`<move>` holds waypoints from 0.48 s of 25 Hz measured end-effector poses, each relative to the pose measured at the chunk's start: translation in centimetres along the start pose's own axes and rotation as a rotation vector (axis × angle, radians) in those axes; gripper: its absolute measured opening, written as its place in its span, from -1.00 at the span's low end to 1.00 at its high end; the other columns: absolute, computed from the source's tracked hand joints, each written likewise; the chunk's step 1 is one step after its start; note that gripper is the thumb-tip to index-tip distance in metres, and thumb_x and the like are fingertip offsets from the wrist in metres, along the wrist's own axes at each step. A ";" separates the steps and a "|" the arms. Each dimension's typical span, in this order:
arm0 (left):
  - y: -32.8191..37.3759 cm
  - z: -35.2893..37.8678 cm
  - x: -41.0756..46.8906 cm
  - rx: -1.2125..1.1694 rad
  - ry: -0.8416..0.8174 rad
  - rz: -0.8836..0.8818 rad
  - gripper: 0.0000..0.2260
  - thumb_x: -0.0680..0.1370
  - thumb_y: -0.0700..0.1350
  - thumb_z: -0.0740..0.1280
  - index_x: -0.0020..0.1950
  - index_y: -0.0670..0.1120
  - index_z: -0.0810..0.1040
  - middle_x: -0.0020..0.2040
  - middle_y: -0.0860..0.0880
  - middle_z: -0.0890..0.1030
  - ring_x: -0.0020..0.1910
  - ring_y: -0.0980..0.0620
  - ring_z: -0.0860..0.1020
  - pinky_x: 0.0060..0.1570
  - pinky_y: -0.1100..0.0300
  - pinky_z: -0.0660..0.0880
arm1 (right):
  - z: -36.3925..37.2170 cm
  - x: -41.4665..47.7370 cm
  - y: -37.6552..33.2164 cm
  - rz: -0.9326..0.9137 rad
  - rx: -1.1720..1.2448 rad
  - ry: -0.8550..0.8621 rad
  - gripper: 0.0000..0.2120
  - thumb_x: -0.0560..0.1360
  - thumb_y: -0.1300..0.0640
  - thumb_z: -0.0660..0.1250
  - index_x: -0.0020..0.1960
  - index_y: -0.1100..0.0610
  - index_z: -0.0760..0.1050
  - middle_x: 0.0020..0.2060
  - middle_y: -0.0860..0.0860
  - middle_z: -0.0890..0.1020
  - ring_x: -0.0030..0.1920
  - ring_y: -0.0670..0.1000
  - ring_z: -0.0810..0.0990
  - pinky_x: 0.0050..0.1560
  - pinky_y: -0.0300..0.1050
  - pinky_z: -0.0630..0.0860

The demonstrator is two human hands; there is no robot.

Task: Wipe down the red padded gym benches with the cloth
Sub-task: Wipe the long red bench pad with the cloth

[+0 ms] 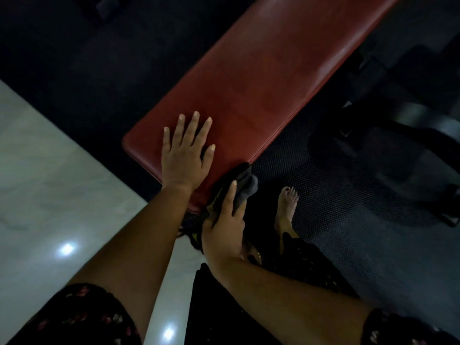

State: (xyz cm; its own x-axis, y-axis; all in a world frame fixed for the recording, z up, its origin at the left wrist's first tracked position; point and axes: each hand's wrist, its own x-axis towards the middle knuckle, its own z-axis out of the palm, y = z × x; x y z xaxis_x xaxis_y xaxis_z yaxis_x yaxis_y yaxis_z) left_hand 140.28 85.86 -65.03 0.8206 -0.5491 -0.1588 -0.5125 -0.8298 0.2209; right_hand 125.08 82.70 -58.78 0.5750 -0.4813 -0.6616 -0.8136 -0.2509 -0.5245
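Observation:
A long red padded bench (261, 78) runs from the middle of the view up to the top right. My left hand (184, 155) lies flat on its near end, fingers straight and spread. My right hand (226, 227) grips a dark grey cloth (245, 183) against the bench's near right corner and side edge. Part of the cloth is hidden under that hand.
Dark textured rubber matting (336, 207) covers the floor right of the bench, where my bare foot (286, 210) stands. Pale glossy tile (49, 195) lies to the left. Dark gym equipment with a metal part (410, 115) sits at the right.

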 end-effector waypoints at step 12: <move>-0.1 0.0 -2.0 0.021 -0.032 -0.026 -0.45 0.64 0.19 -0.04 0.61 0.11 -0.05 0.63 0.01 -0.03 0.60 -0.07 -0.09 0.51 -0.11 -0.18 | 1.6 -3.5 3.6 -0.216 -0.153 -0.203 -0.11 0.56 0.16 0.19 0.36 -0.43 -0.44 0.58 -0.03 -0.12 0.47 0.10 0.27 0.30 -0.06 0.45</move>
State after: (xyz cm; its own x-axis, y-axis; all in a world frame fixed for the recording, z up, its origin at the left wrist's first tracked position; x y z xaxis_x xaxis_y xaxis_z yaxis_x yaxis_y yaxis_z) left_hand 138.73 87.06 -64.72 0.8255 -0.5296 -0.1950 -0.4962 -0.8457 0.1963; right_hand 120.24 84.84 -59.22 0.7288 -0.2301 -0.6449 -0.6654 -0.4598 -0.5880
